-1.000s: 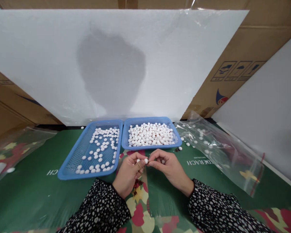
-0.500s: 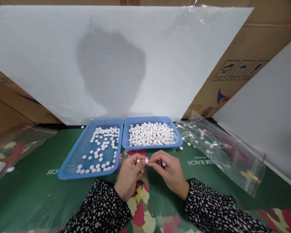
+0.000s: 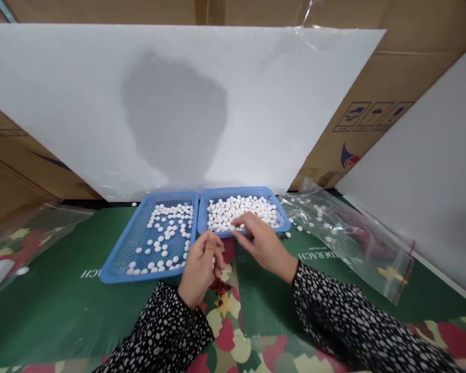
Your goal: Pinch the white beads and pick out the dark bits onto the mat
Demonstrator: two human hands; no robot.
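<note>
Two blue mesh baskets stand side by side. The left basket (image 3: 120,247) holds scattered white balls (image 3: 172,233); the right basket (image 3: 281,210) is full of white balls (image 3: 252,204). My right hand (image 3: 262,243) reaches over the near edge of the right basket, thumb and fingertips close together near a white ball; whether they grip it is unclear. My left hand (image 3: 202,267) is curled near the left basket's right side, with a small pale thing partly showing between its fingers. Dark red bits (image 3: 219,286) lie beside my left hand.
A clear plastic bag (image 3: 353,238) and loose white balls lie on the right. Another clear bag (image 3: 42,228) is at the left. Behind the baskets stands a white board (image 3: 272,114) against cardboard (image 3: 373,72).
My right hand has moved away from my left hand, forward to the right basket. My left hand has turned and shifted slightly left. The view has shifted a little.
</note>
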